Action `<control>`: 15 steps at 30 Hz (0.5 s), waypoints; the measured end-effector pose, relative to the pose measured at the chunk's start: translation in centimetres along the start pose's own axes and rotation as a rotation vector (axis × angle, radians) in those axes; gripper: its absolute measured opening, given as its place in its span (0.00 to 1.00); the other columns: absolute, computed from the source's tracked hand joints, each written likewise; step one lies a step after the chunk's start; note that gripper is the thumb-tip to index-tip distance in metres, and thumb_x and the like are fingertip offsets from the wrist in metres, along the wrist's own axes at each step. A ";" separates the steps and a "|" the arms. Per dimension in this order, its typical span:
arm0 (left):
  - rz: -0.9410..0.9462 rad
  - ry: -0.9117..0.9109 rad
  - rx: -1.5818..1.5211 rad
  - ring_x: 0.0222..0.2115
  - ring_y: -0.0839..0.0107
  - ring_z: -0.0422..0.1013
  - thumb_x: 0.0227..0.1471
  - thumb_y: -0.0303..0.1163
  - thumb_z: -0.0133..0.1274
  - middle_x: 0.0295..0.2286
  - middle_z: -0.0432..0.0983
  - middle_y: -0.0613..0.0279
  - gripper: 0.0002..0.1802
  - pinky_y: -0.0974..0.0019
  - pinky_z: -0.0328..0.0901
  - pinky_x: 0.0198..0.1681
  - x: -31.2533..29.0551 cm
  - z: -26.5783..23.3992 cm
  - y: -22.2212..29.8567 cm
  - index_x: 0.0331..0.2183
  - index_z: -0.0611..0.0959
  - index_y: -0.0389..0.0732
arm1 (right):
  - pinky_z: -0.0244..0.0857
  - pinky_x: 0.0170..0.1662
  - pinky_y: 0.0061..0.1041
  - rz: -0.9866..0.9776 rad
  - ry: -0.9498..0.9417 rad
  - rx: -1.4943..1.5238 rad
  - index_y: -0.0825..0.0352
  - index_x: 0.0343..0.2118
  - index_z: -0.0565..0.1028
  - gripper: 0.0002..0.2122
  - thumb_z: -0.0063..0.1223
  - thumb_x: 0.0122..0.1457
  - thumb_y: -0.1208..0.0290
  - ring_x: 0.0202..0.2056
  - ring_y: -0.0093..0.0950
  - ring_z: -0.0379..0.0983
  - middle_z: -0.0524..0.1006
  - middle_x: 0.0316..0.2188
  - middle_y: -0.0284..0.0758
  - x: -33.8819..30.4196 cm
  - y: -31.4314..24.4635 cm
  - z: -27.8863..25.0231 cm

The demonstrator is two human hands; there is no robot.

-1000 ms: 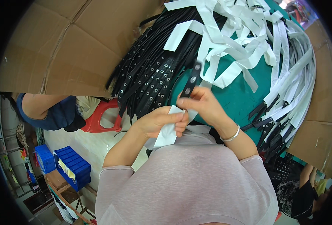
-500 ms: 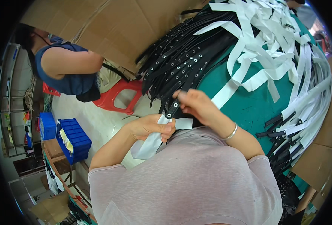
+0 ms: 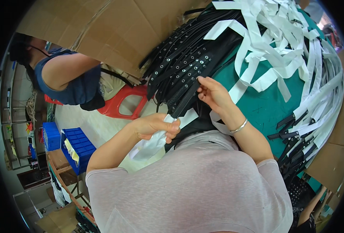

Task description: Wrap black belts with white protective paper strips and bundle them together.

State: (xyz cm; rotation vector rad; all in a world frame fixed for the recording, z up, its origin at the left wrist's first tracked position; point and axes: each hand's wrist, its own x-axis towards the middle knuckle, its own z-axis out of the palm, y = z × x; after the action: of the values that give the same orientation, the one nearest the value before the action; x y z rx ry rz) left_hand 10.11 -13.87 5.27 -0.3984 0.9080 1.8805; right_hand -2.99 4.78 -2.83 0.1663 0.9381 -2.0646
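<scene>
My left hand [image 3: 158, 127] is closed round a white fabric strip [image 3: 148, 146], whose loose end hangs below the fist. A black strap [image 3: 184, 101] comes out of the white strip above my left thumb and slants up to the right. At its upper part my right hand [image 3: 217, 95] pinches it between thumb and fingertips. The strap looks taut between the hands, and no eyelets show on this stretch. Just beyond lies a pile of black straps [image 3: 179, 70] with metal eyelets. Another short white strip end [image 3: 188, 117] lies behind my left hand.
Tangled white strips [image 3: 273, 50] cover the far part of the green table [image 3: 253, 105]. Bundled strips with black ends [image 3: 311, 116] hang at the right. Cardboard [image 3: 113, 35] stands at the far left. Leftward are a red stool [image 3: 119, 105], a blue crate [image 3: 80, 145] and a seated person [image 3: 71, 77].
My right hand has moved up and away from my left hand, along the black strap. The eyelets seen near my left thumb no longer show. My left hand still grips the white strip.
</scene>
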 end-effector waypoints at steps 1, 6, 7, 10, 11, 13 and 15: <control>-0.019 0.038 0.010 0.21 0.81 0.55 0.50 0.39 0.56 0.19 0.56 0.74 0.16 0.75 0.55 0.25 -0.7 -0.1 -0.2 0.23 0.65 0.46 | 0.60 0.26 0.14 0.014 0.020 -0.085 0.62 0.24 0.70 0.08 0.55 0.54 0.67 0.25 0.15 0.65 0.70 0.22 0.27 0.1 0.5 0.7; -0.122 0.338 0.370 0.21 0.78 0.67 0.46 0.38 0.58 0.20 0.70 0.68 0.13 0.71 0.62 0.27 -7.8 -1.8 -1.9 0.26 0.74 0.40 | 0.63 0.28 0.15 0.152 -0.147 -0.243 0.66 0.27 0.72 0.08 0.56 0.54 0.67 0.25 0.17 0.69 0.74 0.25 0.30 -1.3 5.8 5.6; -0.186 0.409 0.507 0.21 0.78 0.67 0.45 0.38 0.59 0.19 0.70 0.67 0.14 0.71 0.62 0.27 -10.1 -0.9 -1.6 0.26 0.74 0.40 | 0.65 0.32 0.15 0.148 -0.128 -0.197 0.67 0.32 0.73 0.08 0.55 0.55 0.67 0.28 0.17 0.71 0.74 0.28 0.30 -1.3 5.7 6.5; -0.417 0.405 0.661 0.24 0.77 0.67 0.42 0.36 0.62 0.23 0.69 0.67 0.15 0.70 0.64 0.29 -15.5 0.6 -1.2 0.26 0.73 0.39 | 0.67 0.36 0.15 0.246 -0.459 -0.075 0.66 0.36 0.73 0.08 0.53 0.56 0.68 0.33 0.20 0.73 0.75 0.31 0.32 -2.4 4.6 8.7; -0.444 0.405 0.705 0.24 0.77 0.67 0.43 0.36 0.62 0.23 0.69 0.67 0.15 0.70 0.64 0.28 -16.4 1.8 -0.7 0.26 0.73 0.39 | 0.69 0.36 0.17 0.222 -0.509 -0.090 0.67 0.36 0.72 0.08 0.51 0.57 0.69 0.34 0.24 0.75 0.75 0.32 0.34 -2.6 5.1 8.8; -0.412 0.431 0.748 0.24 0.77 0.68 0.43 0.37 0.62 0.23 0.70 0.66 0.16 0.71 0.64 0.29 -15.4 2.4 0.1 0.27 0.72 0.38 | 0.70 0.34 0.18 0.122 -0.470 -0.134 0.68 0.36 0.72 0.07 0.50 0.58 0.70 0.33 0.26 0.76 0.75 0.32 0.35 -3.8 4.2 8.9; -0.308 0.397 0.742 0.25 0.77 0.68 0.44 0.37 0.61 0.22 0.69 0.67 0.16 0.72 0.64 0.29 -12.2 2.1 0.5 0.27 0.71 0.39 | 0.71 0.33 0.20 -0.077 -0.385 -0.239 0.70 0.35 0.71 0.07 0.50 0.57 0.73 0.31 0.29 0.77 0.76 0.32 0.37 -4.6 2.6 7.9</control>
State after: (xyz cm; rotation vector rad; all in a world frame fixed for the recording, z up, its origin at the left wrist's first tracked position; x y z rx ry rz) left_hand 15.72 -20.16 14.40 -0.4210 1.6224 1.0907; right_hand 3.49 1.45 3.27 -0.3862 0.9468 -1.9382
